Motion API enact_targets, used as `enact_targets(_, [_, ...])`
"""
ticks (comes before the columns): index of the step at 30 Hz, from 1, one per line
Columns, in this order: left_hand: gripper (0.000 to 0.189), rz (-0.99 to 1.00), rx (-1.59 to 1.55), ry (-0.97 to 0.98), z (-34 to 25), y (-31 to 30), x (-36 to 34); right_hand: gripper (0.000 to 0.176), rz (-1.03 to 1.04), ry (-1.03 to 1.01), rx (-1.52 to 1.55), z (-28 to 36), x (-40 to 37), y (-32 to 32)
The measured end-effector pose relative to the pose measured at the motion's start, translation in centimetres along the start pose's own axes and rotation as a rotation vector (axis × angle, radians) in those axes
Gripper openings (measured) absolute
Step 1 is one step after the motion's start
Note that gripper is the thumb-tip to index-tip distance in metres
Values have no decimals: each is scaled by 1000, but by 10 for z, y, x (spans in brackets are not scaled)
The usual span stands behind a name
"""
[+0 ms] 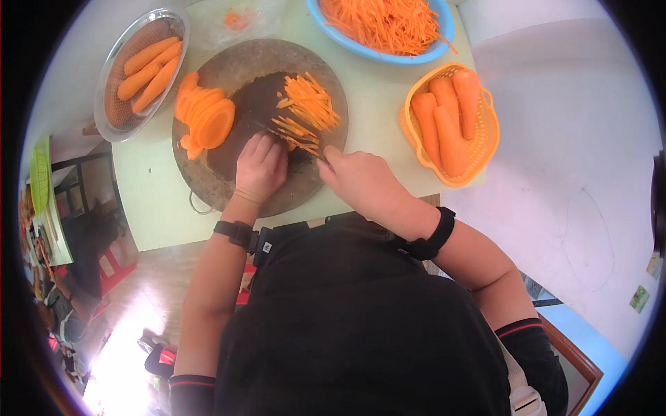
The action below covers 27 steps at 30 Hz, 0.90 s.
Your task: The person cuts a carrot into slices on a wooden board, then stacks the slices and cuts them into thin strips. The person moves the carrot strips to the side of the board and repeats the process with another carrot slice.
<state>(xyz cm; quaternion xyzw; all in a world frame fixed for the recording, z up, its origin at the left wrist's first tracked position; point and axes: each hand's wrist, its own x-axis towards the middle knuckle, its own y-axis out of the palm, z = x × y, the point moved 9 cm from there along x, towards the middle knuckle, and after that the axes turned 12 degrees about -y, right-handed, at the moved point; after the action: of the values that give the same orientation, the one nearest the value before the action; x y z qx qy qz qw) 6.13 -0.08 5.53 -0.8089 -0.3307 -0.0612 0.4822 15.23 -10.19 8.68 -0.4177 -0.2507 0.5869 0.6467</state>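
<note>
A round, dark cutting board (pixel 229 177) lies on the table, and both my hands are over its near half. My left hand (pixel 261 166) has its fingers curled down against the board on a carrot piece (pixel 291 147), which is mostly hidden beneath them. In my right hand (pixel 364 182) is the handle of a knife (pixel 320 157); its thin blade points left, right by the left fingertips. Just beyond the blade lie cut carrot strips (pixel 309 102). Overlapping carrot slices (pixel 209 119) rest on the board's left side.
A metal strainer (pixel 105 114) with several peeled carrots stands at the left. Farther back is a blue basin (pixel 378 54) of shredded carrot. On the right, a yellow basket (pixel 483 149) holds whole carrots. The table's front edge (pixel 173 244) runs close to my body.
</note>
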Motion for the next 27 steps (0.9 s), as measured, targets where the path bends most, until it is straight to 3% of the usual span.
enact_targets(14, [18,36,25,-37,8,5,-3,25,-5,20,31,-2,33,18])
enact_targets(17, [19,6,-31,-17,1,1,3,27,-51,68,132,-28,29,19])
enact_targets(19, [19,-20,-40,-20,0,-3,4,29,-94,108,393,-42,25,16])
enact_targets(23, [19,-27,-35,-37,1,-4,3,30,-18,150,333,-33,9,10])
enact_targets(27, [19,-20,-18,-26,3,-2,2,29,-22,27,125,-8,6,0])
